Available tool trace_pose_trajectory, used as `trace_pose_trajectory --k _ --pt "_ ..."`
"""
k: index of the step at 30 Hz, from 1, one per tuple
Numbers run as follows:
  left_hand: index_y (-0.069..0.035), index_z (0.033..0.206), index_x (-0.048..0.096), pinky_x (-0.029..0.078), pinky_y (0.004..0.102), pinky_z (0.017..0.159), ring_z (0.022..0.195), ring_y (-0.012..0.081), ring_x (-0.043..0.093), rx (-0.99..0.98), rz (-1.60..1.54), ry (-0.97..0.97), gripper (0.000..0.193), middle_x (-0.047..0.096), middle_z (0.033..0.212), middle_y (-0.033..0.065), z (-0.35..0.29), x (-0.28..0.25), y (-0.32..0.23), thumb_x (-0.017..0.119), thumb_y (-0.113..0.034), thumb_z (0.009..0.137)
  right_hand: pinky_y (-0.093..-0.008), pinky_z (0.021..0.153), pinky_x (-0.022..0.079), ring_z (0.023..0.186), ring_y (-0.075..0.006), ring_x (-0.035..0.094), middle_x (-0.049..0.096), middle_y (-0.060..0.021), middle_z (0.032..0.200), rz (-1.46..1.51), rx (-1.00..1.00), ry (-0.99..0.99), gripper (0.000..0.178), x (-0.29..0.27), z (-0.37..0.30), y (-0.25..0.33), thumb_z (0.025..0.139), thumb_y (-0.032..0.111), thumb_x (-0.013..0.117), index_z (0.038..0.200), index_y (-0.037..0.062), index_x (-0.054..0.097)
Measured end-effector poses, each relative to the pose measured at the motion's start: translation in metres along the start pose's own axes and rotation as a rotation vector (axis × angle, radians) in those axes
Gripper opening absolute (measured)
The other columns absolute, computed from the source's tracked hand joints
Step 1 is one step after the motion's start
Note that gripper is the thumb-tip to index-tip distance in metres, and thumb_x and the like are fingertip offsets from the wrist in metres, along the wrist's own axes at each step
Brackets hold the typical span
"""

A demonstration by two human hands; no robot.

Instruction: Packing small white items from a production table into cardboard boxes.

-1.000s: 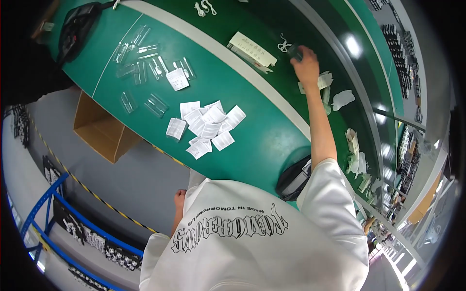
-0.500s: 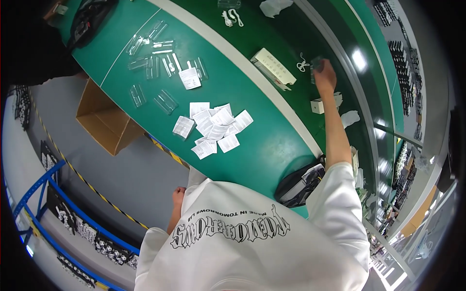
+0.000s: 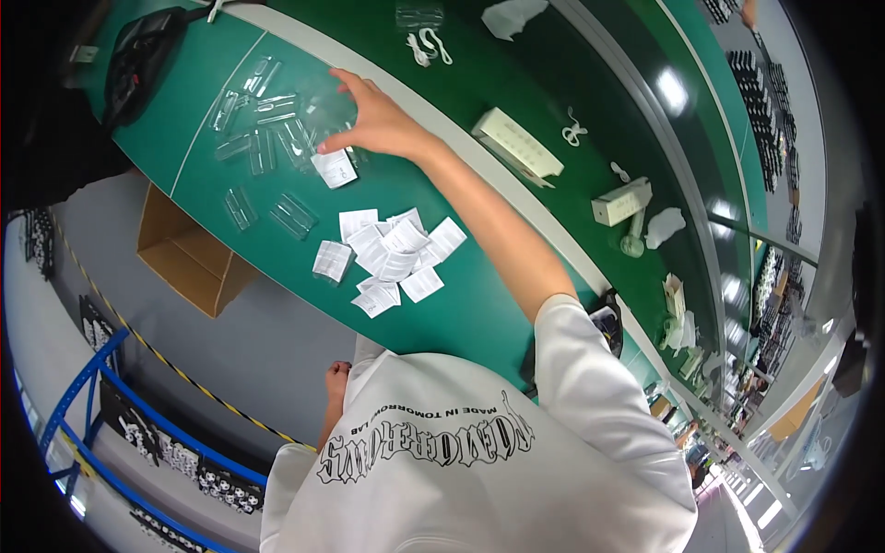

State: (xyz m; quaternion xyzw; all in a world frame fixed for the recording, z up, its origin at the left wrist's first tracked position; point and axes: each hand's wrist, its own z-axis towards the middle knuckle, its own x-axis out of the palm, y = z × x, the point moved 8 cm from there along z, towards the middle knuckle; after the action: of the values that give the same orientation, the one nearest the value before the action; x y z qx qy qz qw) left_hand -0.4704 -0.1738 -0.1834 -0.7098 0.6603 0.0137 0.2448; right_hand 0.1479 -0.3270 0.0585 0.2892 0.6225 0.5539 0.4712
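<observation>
My right hand [image 3: 385,120] reaches over the green table [image 3: 493,290], thumb and fingers spread wide apart. A blurred clear plastic piece [image 3: 324,112] shows between its fingertips, apparently loose from them. Several clear plastic trays [image 3: 263,150] lie scattered just left of the hand, and a folded white leaflet [image 3: 335,170] lies just below the thumb. Nearer to me is a loose pile of printed leaflets [image 3: 398,251], with a small stack on a clear tray [image 3: 332,262] at its left. My left hand [image 3: 337,380] hangs low beside my body, fingers curled, with nothing visible in it.
Beyond the table's pale rim runs a green conveyor belt [image 3: 442,101] with a long white box [image 3: 518,146], white cables [image 3: 573,129], a smaller box [image 3: 621,201] and plastic bags [image 3: 664,227]. A cardboard box [image 3: 189,249] stands at left. A black bag [image 3: 138,64] lies at the far left.
My right hand has swung left from the belt to the trays on the table, its fingers now spread. The clear plastic piece it held came along. My left hand stays low.
</observation>
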Motion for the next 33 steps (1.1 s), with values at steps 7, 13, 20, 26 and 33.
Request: trace_pose_trajectory --k 7,13,20,26,33 --pt "-0.001 0.089 0.068 0.047 0.0307 0.067 0.069 0.0160 0.058 -0.068 -0.067 -0.066 0.022 0.066 0.074 0.0073 -0.012 -0.005 0.045 0.056 -0.020 0.089 -0.0489 0.105 0.041 0.129 -0.0412 0.042 0.046 -0.0193 0.140 -0.976 -0.002 -0.042 0.062 -0.114 0.101 -0.050 0.080 0.018 0.067 0.138 0.0118 0.048" --pt "-0.002 0.089 0.068 0.048 0.0310 0.068 0.071 0.0161 0.059 -0.105 -0.126 -0.038 0.023 0.067 0.076 0.0077 -0.013 0.001 0.047 0.056 -0.021 0.089 -0.0421 0.073 0.051 0.084 -0.0305 0.066 0.065 -0.0167 0.106 -0.685 -0.074 -0.168 0.035 -0.096 0.083 -0.007 0.085 0.020 0.065 0.116 0.0037 0.061" --pt "-0.001 0.090 0.069 0.048 0.0301 0.071 0.073 0.0164 0.059 -0.014 -0.056 -0.005 0.025 0.068 0.077 0.0077 -0.008 0.002 0.019 0.057 -0.024 0.089 -0.0426 0.107 0.036 0.123 -0.0318 0.050 0.056 -0.0135 0.131 -0.388 -0.281 0.117 0.069 0.041 -0.040 0.024 0.071 0.026 0.076 0.135 0.0111 0.053" --pt "-0.001 0.089 0.069 0.048 0.0299 0.072 0.073 0.0163 0.059 0.000 -0.081 0.054 0.027 0.068 0.077 0.0085 0.014 -0.005 0.033 0.057 -0.025 0.089 -0.0454 0.106 0.038 0.117 -0.0262 0.054 0.065 -0.0081 0.112 -0.937 -0.585 0.166 0.041 0.052 -0.090 0.003 0.073 0.017 0.072 0.113 0.0103 0.065" --pt "-0.010 0.086 0.066 0.046 0.0306 0.059 0.068 0.0119 0.055 -0.002 -0.348 -0.282 0.026 0.061 0.076 -0.0010 0.005 -0.043 -0.015 0.059 -0.034 0.093 -0.0458 0.098 0.043 0.108 -0.0256 0.058 0.067 -0.0053 0.104 -0.753 -0.412 0.215 0.028 0.012 -0.135 0.013 0.072 0.013 0.069 0.100 0.0102 0.069"
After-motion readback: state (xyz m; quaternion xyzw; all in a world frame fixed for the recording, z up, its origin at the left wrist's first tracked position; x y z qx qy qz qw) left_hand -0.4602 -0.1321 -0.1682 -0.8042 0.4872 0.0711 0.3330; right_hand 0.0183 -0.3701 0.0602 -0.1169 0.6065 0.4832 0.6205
